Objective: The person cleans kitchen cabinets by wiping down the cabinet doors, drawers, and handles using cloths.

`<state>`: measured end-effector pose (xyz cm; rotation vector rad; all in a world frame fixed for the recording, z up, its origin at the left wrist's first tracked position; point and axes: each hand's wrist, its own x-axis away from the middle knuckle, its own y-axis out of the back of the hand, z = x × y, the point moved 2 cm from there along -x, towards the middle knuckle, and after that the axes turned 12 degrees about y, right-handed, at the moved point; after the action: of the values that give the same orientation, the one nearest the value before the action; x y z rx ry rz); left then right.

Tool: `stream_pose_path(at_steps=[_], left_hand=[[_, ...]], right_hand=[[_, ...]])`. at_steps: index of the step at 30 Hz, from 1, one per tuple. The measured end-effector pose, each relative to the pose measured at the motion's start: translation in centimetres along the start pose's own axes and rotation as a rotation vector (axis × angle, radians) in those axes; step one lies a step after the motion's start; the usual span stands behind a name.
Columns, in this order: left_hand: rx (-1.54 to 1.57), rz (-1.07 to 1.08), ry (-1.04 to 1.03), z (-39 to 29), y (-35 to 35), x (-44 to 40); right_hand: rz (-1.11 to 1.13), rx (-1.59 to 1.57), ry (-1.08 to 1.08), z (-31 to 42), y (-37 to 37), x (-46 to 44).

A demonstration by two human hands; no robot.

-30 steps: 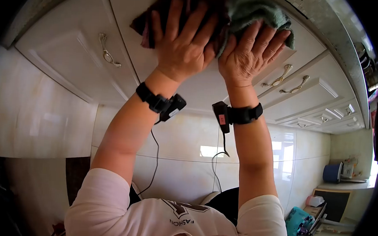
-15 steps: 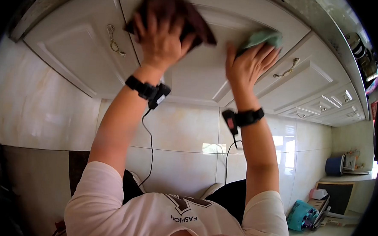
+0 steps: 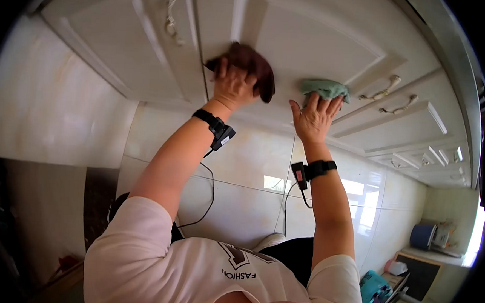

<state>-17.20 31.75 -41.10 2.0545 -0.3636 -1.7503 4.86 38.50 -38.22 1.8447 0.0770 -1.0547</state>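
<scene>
My left hand [image 3: 235, 88] presses a dark maroon cloth [image 3: 251, 64] against the lower left part of a white cabinet door [image 3: 314, 40], its fingers curled over the fabric. To the right, my right hand [image 3: 314, 119] has its fingertips on a folded green cloth [image 3: 325, 89] near the same door's lower edge. The thumb of that hand stands apart from the fingers. Both wrists wear black straps with small boxes and cables.
Neighbouring cabinet fronts carry ornate metal handles, one at the left [image 3: 172, 20] and others at the right [image 3: 382, 88]. Glossy pale floor tiles [image 3: 243, 146] lie below. A turquoise bag [image 3: 375, 290] and a blue container [image 3: 422, 236] are at the far right.
Both hands have moved down the door with their cloths, closer to its lower edge. The view has shifted, with the cabinet fronts appearing higher and larger.
</scene>
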Motion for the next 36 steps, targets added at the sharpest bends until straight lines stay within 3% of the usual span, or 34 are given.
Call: stream_pose_path(at_steps=[1,4,7,11,12,14,15,17,19,21,22,25,29,31,33,34,36], left_hand=[[-0.014,0.068,-0.003,0.5,-1.1,2.9],[0.061,0.154,0.014,2.3,-4.9,10.4],[0.085,0.052,0.201,0.4,-3.8,8.8],[0.168,-0.267,0.794,0.1,-3.1,3.9],[0.16,-0.263,0.818,1.3,-3.4,4.8],[0.256,-0.563,1.026,3.7,-3.8,6.4],[0.29,-0.613,1.287,4.6,-5.4,8.3],[1.273,-0.955,1.499,6.3,-5.1,10.1],[0.729,-0.769,1.703,7.1,-9.3,14.6],[1.291,-1.227,1.979,7.3,-10.5,16.3],[1.366,-1.268,2.125,7.1,-10.4,16.5],[1.501,-1.088,2.433,2.9,-7.9,13.2],[1.762,-0.838,2.601,-0.7,-3.1,6.3],[1.612,-0.686,2.813,2.2,-3.6,6.8],[1.286,-0.393,3.114,5.9,-5.6,9.1],[1.301,-0.411,3.106,6.9,-5.5,9.5],[1.206,-0.651,2.933,8.8,-5.0,10.4]], right_hand=[[0.075,-0.042,-0.047,0.3,0.1,0.2],[-0.016,0.077,0.057,-0.8,3.5,-2.8],[-0.236,0.321,0.173,-2.9,8.2,-9.8],[-0.489,0.331,0.38,-4.2,9.9,-16.4],[-0.512,0.348,0.399,-4.5,9.3,-16.3],[-0.528,0.353,0.443,-4.8,8.5,-16.2],[-0.544,0.372,0.492,-4.5,8.5,-16.0],[-0.551,0.389,0.555,-3.6,8.3,-16.2],[-0.529,0.388,0.588,-2.6,8.3,-15.9],[-0.518,0.425,0.596,-2.9,8.0,-15.6],[-0.51,0.42,0.59,-2.8,8.1,-15.5],[-0.503,0.419,0.555,-3.0,7.9,-15.3],[-0.48,0.458,0.545,-3.9,7.8,-15.1],[-0.483,0.45,0.543,-3.8,7.9,-14.9],[-0.476,0.466,0.515,-3.8,7.8,-15.1],[-0.486,0.471,0.546,-4.0,7.7,-15.0],[-0.494,0.483,0.579,-3.9,7.6,-14.8]])
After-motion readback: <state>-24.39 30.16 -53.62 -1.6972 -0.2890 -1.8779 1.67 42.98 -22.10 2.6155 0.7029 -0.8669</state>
